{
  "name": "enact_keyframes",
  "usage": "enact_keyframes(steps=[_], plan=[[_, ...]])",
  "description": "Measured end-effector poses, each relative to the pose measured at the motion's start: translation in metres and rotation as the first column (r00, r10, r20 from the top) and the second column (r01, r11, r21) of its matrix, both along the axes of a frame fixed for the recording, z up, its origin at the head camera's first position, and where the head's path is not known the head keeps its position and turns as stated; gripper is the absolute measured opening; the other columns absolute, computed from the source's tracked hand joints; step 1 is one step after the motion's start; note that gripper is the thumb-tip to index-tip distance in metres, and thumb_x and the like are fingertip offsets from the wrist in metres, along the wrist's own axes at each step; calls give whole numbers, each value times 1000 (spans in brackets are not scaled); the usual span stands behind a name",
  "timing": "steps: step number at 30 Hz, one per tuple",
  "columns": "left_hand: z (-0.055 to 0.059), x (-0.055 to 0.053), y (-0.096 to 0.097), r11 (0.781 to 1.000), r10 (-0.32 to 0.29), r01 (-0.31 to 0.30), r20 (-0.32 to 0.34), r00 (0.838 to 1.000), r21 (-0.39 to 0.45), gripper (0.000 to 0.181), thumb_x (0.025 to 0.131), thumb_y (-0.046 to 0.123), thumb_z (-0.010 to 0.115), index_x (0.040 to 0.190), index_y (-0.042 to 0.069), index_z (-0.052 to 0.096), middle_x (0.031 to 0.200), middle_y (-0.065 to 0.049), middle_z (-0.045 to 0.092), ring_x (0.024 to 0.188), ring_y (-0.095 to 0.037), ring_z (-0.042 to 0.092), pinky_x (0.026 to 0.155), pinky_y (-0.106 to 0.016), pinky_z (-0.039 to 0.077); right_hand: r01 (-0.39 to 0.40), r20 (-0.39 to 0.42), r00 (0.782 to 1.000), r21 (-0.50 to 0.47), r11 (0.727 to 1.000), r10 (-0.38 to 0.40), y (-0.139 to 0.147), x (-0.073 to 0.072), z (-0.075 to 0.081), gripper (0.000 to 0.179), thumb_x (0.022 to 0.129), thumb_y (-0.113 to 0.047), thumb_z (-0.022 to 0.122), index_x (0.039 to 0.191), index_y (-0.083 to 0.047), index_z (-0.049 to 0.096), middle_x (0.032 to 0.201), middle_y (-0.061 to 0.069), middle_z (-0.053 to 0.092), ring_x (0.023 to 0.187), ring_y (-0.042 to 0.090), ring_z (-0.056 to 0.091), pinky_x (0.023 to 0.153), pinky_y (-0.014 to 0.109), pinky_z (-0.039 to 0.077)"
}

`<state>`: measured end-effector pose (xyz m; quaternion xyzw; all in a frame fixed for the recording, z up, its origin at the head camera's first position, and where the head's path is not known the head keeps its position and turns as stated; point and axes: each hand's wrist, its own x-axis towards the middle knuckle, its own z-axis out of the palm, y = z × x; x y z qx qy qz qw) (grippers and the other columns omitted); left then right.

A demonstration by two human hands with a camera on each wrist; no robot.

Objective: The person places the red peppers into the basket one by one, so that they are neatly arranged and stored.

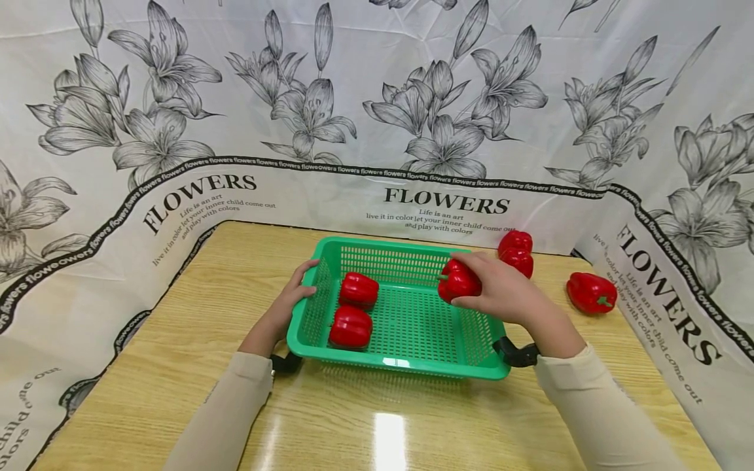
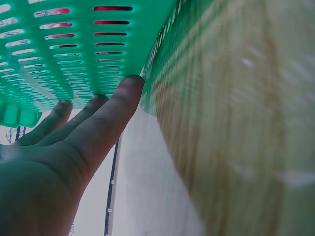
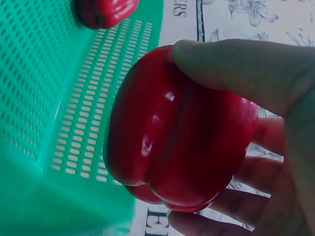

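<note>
Above the right end of the green plastic basket (image 1: pixel 400 360), my right hand (image 1: pixel 506 288) grips a red bell pepper (image 1: pixel 458 282) with its green stem pointing left. The right wrist view shows the thumb on one side of this pepper (image 3: pixel 177 132) and the fingers curled round the other. My left hand (image 1: pixel 288 301) holds the basket's left rim, thumb over the edge. Its fingers (image 2: pixel 106 123) lie along the slotted outer wall in the left wrist view. Inside the basket, at the left, lie two red bell peppers, a farther one (image 1: pixel 359 290) and a nearer one (image 1: pixel 351 326).
Two more red bell peppers, one (image 1: pixel 515 241) behind another (image 1: pixel 518 262), lie close together beyond the basket's back right corner. Another pepper (image 1: pixel 592 292) is by the right edge of the wooden table (image 1: pixel 194 307). A flower-printed cloth (image 1: pixel 330 137) hangs behind and at both sides.
</note>
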<state>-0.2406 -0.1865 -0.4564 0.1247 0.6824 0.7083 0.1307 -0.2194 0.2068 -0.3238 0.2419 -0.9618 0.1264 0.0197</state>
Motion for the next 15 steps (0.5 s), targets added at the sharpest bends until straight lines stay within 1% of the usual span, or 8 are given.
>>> enact_keyframes(steps=[3, 8, 11, 15], plan=[[0, 0, 0, 1000, 0, 0, 2, 1000, 1, 59, 99, 25, 37, 152, 36, 15, 155, -14, 18, 127, -46, 40, 85, -46, 51, -19, 10, 1000, -1, 1000, 19, -7, 1, -2, 78, 77, -35, 78, 143, -11, 44, 132, 16, 54, 112, 33, 56, 85, 50, 53], [-2, -1, 0, 1000, -1, 1, -1, 1000, 1, 59, 99, 25, 38, 152, 36, 15, 155, -14, 19, 127, -46, 40, 85, -46, 51, -43, 34, 998, -24, 999, 44, -17, 3, -9, 77, 75, -30, 79, 142, -11, 46, 133, 14, 54, 114, 32, 55, 84, 48, 54], [-3, -2, -1, 1000, -2, 2, -1, 1000, -1, 58, 99, 25, 38, 152, 36, 15, 154, -15, 20, 126, -46, 41, 85, -46, 51, -55, 39, 998, -34, 998, 57, -21, 3, -14, 75, 75, -27, 79, 141, -11, 47, 132, 13, 54, 113, 32, 55, 83, 48, 55], [-2, -2, -1, 1000, -5, 5, 0, 1000, -3, 58, 99, 26, 37, 152, 36, 15, 154, -15, 20, 127, -46, 41, 85, -47, 51, -72, 41, 996, -34, 997, 73, -26, 3, -17, 75, 75, -25, 78, 142, -11, 47, 130, 12, 55, 111, 31, 57, 82, 47, 55]])
